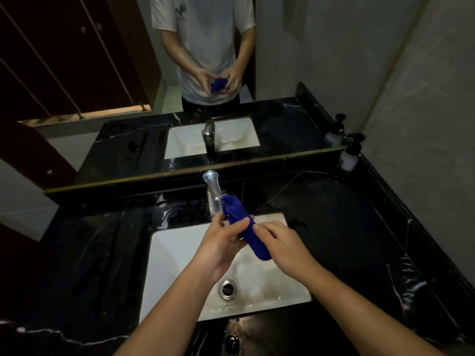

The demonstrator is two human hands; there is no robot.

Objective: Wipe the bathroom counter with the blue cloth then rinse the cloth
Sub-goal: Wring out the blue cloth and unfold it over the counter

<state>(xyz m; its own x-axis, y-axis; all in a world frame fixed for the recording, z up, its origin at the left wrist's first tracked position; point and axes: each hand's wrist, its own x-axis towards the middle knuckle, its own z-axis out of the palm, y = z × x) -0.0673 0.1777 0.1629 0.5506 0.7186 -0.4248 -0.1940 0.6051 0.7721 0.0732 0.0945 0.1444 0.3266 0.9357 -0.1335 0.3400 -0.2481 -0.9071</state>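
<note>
Far left: dark stall doors (64, 60) reflected in the mirror (282, 42). Below, black marble counter (84, 253), veined white, glossy with wet streaks. Set into it, white rectangular sink (174, 253), chrome drain (227, 289) near the front, water pooled along the front edge. Behind the basin, chrome faucet (211, 194), upright, spout toward the basin.

Above the sink, 2 hands on 1 cloth. Left hand (222, 242) curled round the blue cloth (246, 227), thumb pressed across its middle. Cloth bunched into a long roll, tilted, upper end just beside the faucet, lower end hanging over the basin. Right hand (280, 242) gripping the lower half of the roll, fingers wrapped over it, knuckles up. Cannot tell whether water runs from the spout.

In the mirror, same pose reflected: white T-shirt (205, 34), both hands closed on a blue bundle.

Far right, back corner of the counter: white soap dispenser (350, 156) with black pump, against the mirror and near the wall (411, 98).
</note>
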